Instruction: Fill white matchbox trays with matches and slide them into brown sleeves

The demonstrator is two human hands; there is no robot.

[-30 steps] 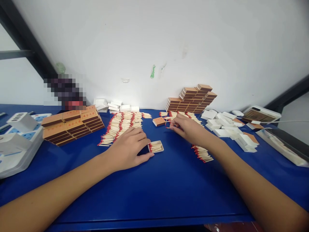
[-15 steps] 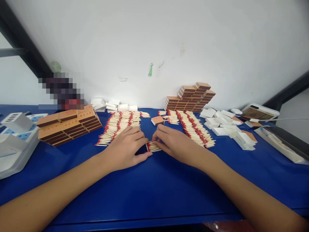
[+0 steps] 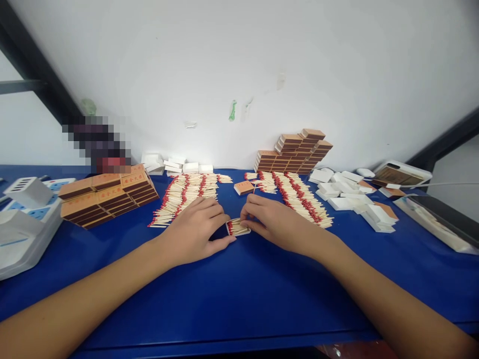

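A small white matchbox tray [image 3: 239, 233] filled with red-tipped matches [image 3: 236, 227] lies on the blue table in front of me. My left hand [image 3: 200, 224] holds the tray's left end between thumb and fingers. Over the right end, my right hand [image 3: 267, 219] has its thumb and fingers drawn together by the match ends; what is between the fingertips is hidden. Behind the hands lie two spreads of loose matches, a left one [image 3: 189, 192] and a right one [image 3: 301, 197]. A closed orange matchbox [image 3: 244, 187] sits between them.
Stacked matchboxes stand at the left [image 3: 108, 194] and against the wall [image 3: 295, 154]. White trays [image 3: 346, 187] lie heaped at the right, with more white trays [image 3: 190, 167] at the back. A power strip [image 3: 33, 239] is far left; a black-topped object [image 3: 445, 219] is far right.
My right hand has shifted slightly right, uncovering more of the matches and the tray's front right corner. My left hand stays at the tray's left end.
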